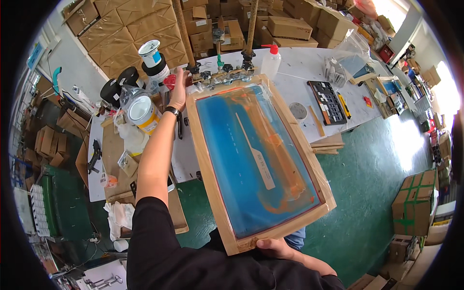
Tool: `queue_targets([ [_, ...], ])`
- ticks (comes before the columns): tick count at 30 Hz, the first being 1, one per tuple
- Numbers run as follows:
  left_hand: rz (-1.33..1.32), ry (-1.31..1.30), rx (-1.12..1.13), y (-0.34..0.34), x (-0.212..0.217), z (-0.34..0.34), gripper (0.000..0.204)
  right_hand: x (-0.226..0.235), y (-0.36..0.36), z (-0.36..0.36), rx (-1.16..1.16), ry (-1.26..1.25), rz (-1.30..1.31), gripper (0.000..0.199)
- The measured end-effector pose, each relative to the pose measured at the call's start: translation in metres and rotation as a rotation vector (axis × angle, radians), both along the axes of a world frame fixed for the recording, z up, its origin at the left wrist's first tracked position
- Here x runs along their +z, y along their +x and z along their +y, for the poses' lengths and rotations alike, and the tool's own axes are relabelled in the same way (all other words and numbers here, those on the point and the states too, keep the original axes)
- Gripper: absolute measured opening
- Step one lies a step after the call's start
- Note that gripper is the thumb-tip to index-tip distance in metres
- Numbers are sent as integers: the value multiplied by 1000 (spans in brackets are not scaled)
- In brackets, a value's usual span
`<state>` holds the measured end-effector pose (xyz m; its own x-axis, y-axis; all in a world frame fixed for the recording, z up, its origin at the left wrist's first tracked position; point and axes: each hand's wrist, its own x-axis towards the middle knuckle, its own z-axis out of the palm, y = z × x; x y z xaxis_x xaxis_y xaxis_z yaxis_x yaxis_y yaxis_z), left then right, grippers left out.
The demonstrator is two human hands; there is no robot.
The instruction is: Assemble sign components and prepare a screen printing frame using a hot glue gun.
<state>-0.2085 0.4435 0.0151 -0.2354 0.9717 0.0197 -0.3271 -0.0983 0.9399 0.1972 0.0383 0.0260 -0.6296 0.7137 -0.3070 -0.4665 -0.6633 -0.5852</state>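
A wooden-framed printing screen point(220, 203) with blue mesh and orange-brown smears lies tilted in front of me, its far end by a metal hinge clamp point(227, 77). A pale strip-shaped design shows in the mesh. At the near edge my right hand point(275, 247) is closed on the wood, thumb on top and fingers hidden underneath. My left hand point(179, 92) is up beside the far left corner of the frame, close to the clamp. Its fingers look stretched away from me; whether the palm presses on the wood cannot be made out.
Left of the screen stand paint cans point(142, 110) and black tubs point(112, 91). A red-capped squeeze bottle point(270, 63) is behind the frame. On the white table point(302, 72) to the right are a black tray point(328, 101), a yellow cutter point(344, 105) and a round lid point(298, 111). Cardboard boxes point(290, 28) fill the back.
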Motion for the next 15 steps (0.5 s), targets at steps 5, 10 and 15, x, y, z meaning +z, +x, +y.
queue_targets([
  [5, -87, -67, 23, 17, 13, -6, 94, 5, 6, 4, 71, 27, -101, 72],
  [10, -41, 75, 68, 5, -3, -3, 94, 7, 8, 5, 117, 34, -131, 74],
  [15, -96, -7, 29, -9, -14, 11, 95, 9, 8, 6, 115, 56, -149, 74],
])
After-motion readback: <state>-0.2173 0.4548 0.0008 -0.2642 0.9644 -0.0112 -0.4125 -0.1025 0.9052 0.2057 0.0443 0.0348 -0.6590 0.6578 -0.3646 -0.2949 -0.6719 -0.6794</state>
